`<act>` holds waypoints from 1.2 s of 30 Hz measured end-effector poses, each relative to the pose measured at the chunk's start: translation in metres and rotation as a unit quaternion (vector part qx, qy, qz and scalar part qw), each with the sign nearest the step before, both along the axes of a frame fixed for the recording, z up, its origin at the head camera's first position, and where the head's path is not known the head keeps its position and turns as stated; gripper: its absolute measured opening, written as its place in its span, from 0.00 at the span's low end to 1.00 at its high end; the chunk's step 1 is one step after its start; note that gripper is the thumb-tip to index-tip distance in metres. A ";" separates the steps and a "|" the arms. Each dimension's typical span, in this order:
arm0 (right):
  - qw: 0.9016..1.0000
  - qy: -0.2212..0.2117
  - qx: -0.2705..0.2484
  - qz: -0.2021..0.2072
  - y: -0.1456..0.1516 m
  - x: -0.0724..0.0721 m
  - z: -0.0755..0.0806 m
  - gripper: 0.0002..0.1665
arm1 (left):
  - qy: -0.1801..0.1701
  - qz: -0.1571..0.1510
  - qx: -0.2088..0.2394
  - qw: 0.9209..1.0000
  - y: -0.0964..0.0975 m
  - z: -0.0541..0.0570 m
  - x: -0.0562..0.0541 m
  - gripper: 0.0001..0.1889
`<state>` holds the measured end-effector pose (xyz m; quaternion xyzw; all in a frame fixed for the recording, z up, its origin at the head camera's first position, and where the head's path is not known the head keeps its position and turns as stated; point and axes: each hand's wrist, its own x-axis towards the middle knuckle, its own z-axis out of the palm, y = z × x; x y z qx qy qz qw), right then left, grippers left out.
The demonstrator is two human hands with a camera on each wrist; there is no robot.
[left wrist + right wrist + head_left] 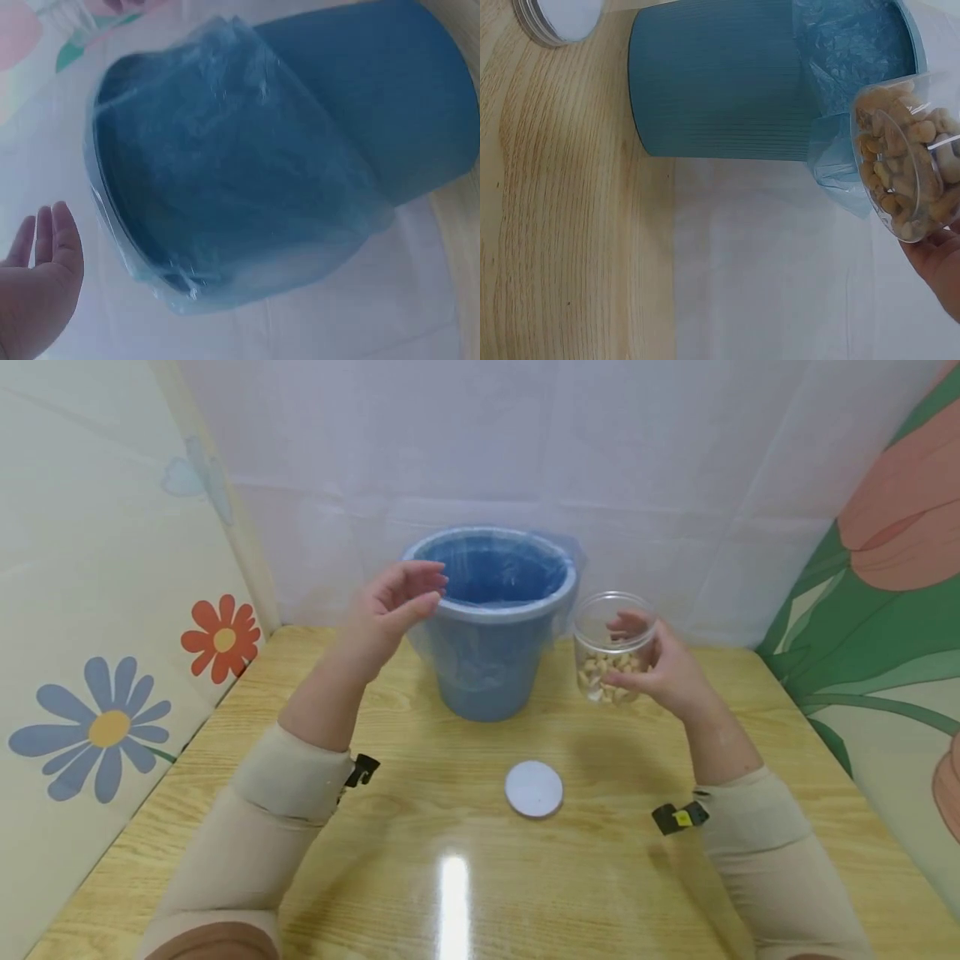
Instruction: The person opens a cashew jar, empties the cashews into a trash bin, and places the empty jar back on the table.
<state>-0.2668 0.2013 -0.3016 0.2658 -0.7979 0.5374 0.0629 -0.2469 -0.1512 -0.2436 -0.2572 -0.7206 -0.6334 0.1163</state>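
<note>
Cashew jar (595, 643) is hanging in the air over the desk (600, 877), just right of the blue bin (480, 668) with its thin plastic bag (247, 150). The right hand (667, 672) is gripping its side, with the thumb at the front and fingers going round the back. The left hand (390, 606) is holding nothing, and its loose fingers are bending near the bin's rim. The jar is looking like hard, clear plastic, so it should be feeling light, stiff and a bit slippery. The round side, low by the cashews (896, 142), is seeming best for holding. A white lid (534, 789) is lying on the desk, so tipping could be spilling nuts.
</note>
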 end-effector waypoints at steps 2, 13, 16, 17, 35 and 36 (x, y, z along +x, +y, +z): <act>1.000 0.003 -0.001 0.002 0.000 0.000 0.001 0.49 | -0.022 0.023 0.033 0.999 -0.006 0.003 -0.007 0.17; 1.000 -0.001 -0.016 0.008 0.000 0.001 0.003 0.48 | -0.119 0.117 0.114 0.979 -0.028 0.009 -0.038 0.19; 1.000 0.001 -0.017 0.008 0.000 0.001 0.003 0.48 | -0.143 0.107 0.146 0.973 -0.032 0.008 -0.043 0.19; 1.000 0.002 -0.017 0.008 0.001 0.001 0.003 0.47 | -0.147 0.104 0.155 0.971 -0.033 0.008 -0.044 0.18; 1.000 0.007 -0.002 0.002 0.003 -0.002 -0.001 0.47 | -0.252 0.119 0.128 0.952 -0.038 0.005 -0.048 0.20; 1.000 0.008 -0.003 0.002 0.003 -0.002 -0.001 0.47 | -0.256 0.121 0.124 0.951 -0.038 0.005 -0.049 0.20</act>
